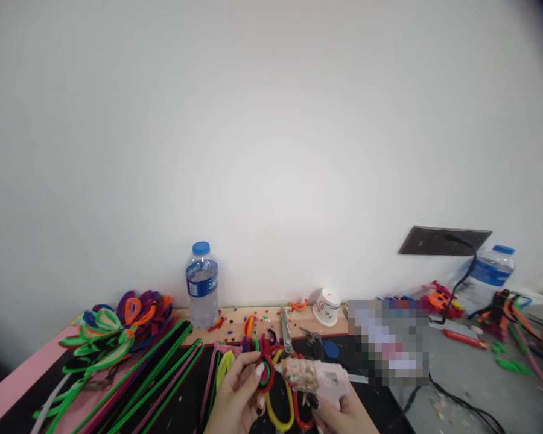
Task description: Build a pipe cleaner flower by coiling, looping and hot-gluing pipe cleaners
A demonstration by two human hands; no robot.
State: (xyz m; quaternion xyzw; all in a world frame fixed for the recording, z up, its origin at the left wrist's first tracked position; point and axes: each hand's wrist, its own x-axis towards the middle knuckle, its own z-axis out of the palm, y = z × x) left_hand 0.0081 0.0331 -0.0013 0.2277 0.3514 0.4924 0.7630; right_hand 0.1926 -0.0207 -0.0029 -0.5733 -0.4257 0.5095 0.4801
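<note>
We see a bundle of looped pipe cleaners (266, 369), red, green and pink, low in the middle of the view over the black mat (185, 398); the left hand (238, 398) pinches it between closed fingers; the right hand (339, 413) is wrapped around a pink glue gun (319, 378), its nozzle touching the loops; scissors (286, 333) lie just behind; a water bottle (201, 283) stands by the wall.
</note>
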